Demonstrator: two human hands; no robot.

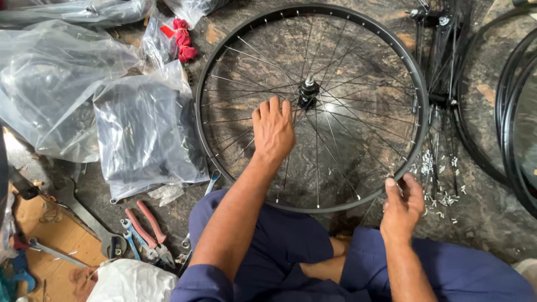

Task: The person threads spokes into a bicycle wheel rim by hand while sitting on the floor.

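Observation:
A black bicycle wheel rim (224, 53) with thin metal spokes lies flat on the stained floor in front of my knees. Its hub (308, 92) stands at the centre. My left hand (272, 130) reaches in among the spokes just below and left of the hub, fingers curled around them. My right hand (401, 198) pinches the rim's lower right edge where a spoke meets it, thumb and fingers closed there. A scatter of small silver spoke nipples (442, 187) lies on the floor just right of that hand.
Clear plastic bags (142, 131) holding dark parts lie left of the wheel, with a red cloth (183, 40) above. Pliers (146, 226) and wrenches (84, 215) sit at lower left. More rims (512, 112) and a bundle of spokes (439, 67) are on the right.

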